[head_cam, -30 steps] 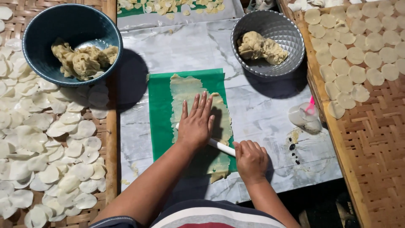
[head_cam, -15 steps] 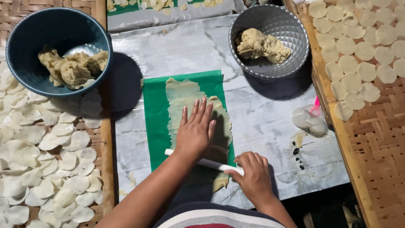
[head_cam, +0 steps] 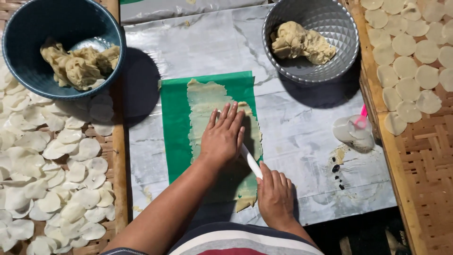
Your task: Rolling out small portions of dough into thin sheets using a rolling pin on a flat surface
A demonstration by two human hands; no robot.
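Two hands are at work on the dough sheet [head_cam: 204,101], which lies on a green plastic sheet [head_cam: 173,123] mid-surface. My left hand [head_cam: 222,137] presses flat on it, grip open, fingers spread. My right hand [head_cam: 275,196] is closed around a white stick [head_cam: 251,163] laid across the dough. I judge steady, even pressure keeps the sheet from tearing. The blue bowl [head_cam: 23,71] holds ragged dough scraps [head_cam: 80,63]; the metal bowl [head_cam: 339,47] holds one dough lump [head_cam: 302,43].
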